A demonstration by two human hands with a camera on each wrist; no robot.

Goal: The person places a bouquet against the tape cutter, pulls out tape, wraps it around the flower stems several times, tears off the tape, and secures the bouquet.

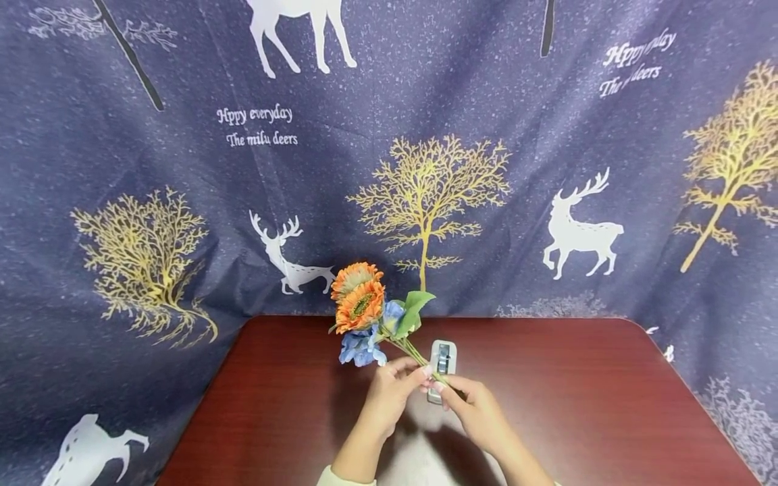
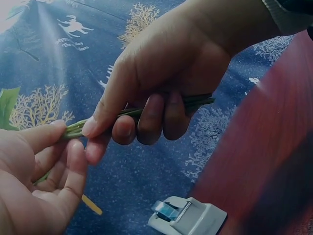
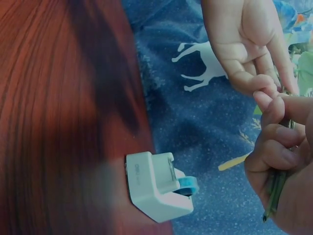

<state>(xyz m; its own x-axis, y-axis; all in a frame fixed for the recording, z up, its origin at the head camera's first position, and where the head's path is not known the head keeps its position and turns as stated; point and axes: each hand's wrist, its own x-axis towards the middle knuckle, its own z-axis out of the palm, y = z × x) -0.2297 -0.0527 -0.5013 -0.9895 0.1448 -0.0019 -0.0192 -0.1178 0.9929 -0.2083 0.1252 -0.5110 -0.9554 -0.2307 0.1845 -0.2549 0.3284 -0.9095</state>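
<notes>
A bunch of artificial flowers (image 1: 360, 307), orange and blue with a green leaf (image 1: 413, 312), is held up over the table, heads leaning to the left. My left hand (image 1: 389, 395) pinches the green stems (image 2: 76, 128) between thumb and fingers, just below the blooms. Lower down, my right hand (image 1: 477, 408) curls its fingers round the same stems, whose cut ends (image 3: 266, 215) stick out past the palm. Both hands' fingertips meet on the stems. Below them, a tape dispenser (image 3: 154, 183) with a blue roll of tape (image 3: 188, 186) stands on the table, partly covered by the hands in the head view.
The reddish-brown wooden table (image 1: 565, 378) has rounded far corners. Behind it hangs a dark blue cloth (image 1: 340, 169) printed with white deer and golden trees. Shadows of the hands fall on the tabletop.
</notes>
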